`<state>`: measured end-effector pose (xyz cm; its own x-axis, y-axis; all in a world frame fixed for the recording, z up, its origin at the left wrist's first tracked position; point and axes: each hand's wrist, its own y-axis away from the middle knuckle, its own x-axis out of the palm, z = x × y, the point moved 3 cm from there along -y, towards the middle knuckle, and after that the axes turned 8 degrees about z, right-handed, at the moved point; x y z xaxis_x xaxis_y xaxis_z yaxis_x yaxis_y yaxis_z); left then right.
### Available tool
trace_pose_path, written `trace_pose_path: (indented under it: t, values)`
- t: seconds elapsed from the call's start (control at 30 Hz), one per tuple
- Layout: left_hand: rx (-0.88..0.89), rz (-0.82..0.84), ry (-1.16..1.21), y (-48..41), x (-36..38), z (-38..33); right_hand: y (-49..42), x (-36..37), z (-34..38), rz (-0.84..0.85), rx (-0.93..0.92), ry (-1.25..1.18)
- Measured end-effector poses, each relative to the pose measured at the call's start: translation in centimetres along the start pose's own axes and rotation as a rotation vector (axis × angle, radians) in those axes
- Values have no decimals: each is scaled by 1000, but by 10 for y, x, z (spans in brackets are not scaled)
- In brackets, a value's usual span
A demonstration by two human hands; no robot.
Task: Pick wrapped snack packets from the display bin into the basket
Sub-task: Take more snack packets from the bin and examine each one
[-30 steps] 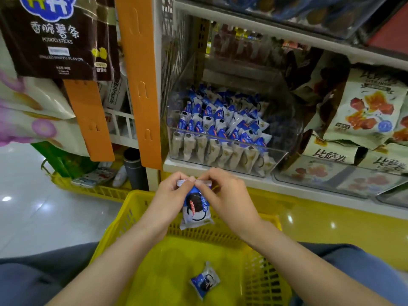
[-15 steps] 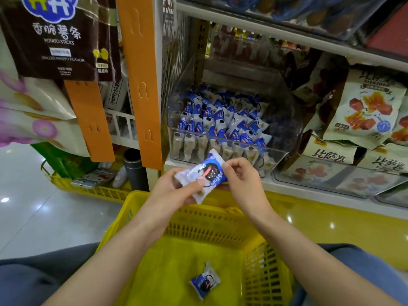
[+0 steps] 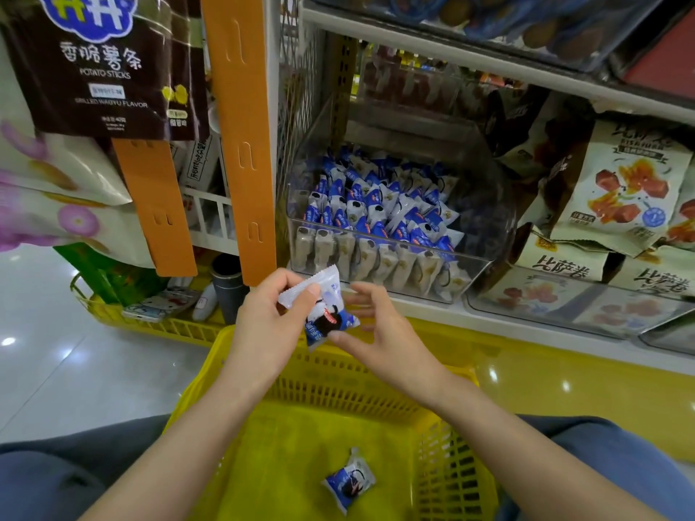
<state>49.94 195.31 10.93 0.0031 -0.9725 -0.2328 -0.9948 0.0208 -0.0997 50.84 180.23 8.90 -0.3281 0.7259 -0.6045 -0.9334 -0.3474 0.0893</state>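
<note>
**Light packet, held by its flat end**

The left hand [image 3: 263, 321] has its grip clamped on a small blue and white plastic snack packet [image 3: 325, 314], pinching the flat zigzag end. The right hand [image 3: 383, 332] has its grip apart, thumb just touching the packet. The packet hangs over the far edge of the yellow plastic basket [image 3: 338, 385]. It looks light and slippery, and the snack inside may crumble, so hold the flat end. A second blue and white packet [image 3: 349, 479] lies in the basket. The clear plastic display bin [image 3: 492, 204] behind holds more.

Blue-and-white snack packets [image 3: 380, 204], yellow basket [image 3: 286, 445].
</note>
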Motion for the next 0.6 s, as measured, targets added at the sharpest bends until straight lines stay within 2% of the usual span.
trace_pose_path:
  t: [0.1,0.23,0.33,0.5,0.6]
  values:
    - [28,41,-91,1,3,0,3,-4,12,-64,-123,-113]
    - [40,108,-101,3,9,-2,7,-10,16,-96,-136,-172]
    - [-16,125,-38,2,9,0,8,-12,20,-85,-156,-166]
    - [-115,162,97,2,12,5,10,-13,20,-167,-209,35]
    - [-234,112,161,0,13,14,10,-17,18,-251,-182,-42]
